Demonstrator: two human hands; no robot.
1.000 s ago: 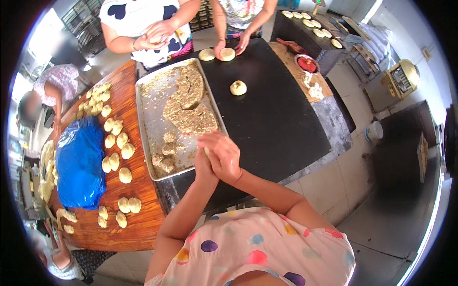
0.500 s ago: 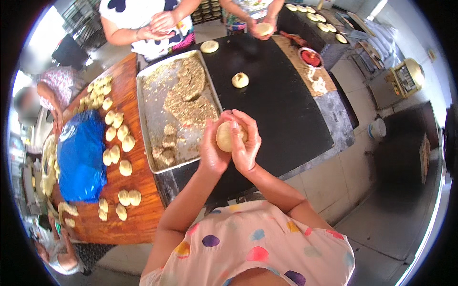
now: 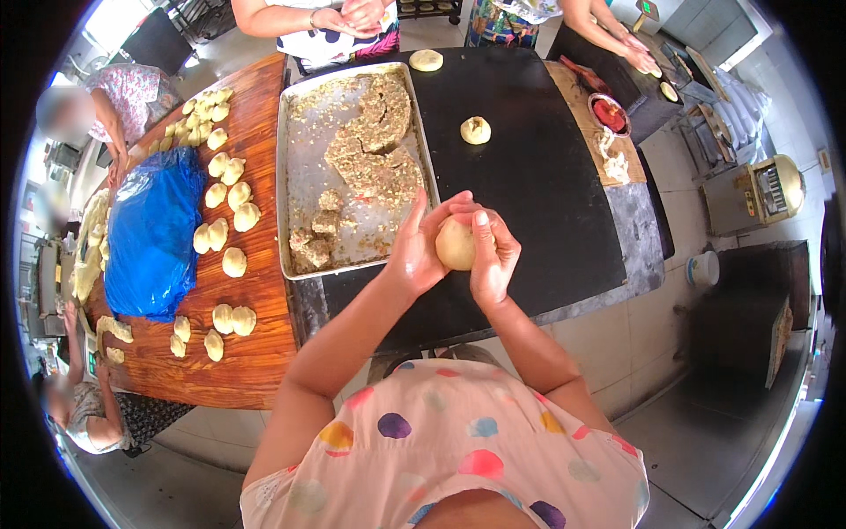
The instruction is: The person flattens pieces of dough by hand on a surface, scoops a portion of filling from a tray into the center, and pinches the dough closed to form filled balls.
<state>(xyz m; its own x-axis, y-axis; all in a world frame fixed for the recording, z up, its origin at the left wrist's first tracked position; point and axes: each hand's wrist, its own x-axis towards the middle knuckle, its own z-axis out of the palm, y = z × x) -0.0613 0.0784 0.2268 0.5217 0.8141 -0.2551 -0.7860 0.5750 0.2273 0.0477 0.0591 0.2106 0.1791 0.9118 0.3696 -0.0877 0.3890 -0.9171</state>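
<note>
Above the near part of the black tabletop, a smooth round dough ball sits between my cupped palms. My left hand cradles its left side, fingers pointing away from me. From the right, my right hand curls round the same ball with its thumb lying over it. The underside of the ball is hidden by my palms. Just left of my hands is a metal tray of crumbly brown filling. Beyond them, another dough ball with a dimpled top rests on the black surface.
A flattened dough round lies at the far edge. Left is a wooden table with several dough pieces and a blue plastic sheet. A bowl of red stuff stands far right. Several people work around the tables.
My hands have shifted round the dough ball, baring more of its front. The far right person's hands have moved from the table to the dark counter at the right. My view has shifted.
</note>
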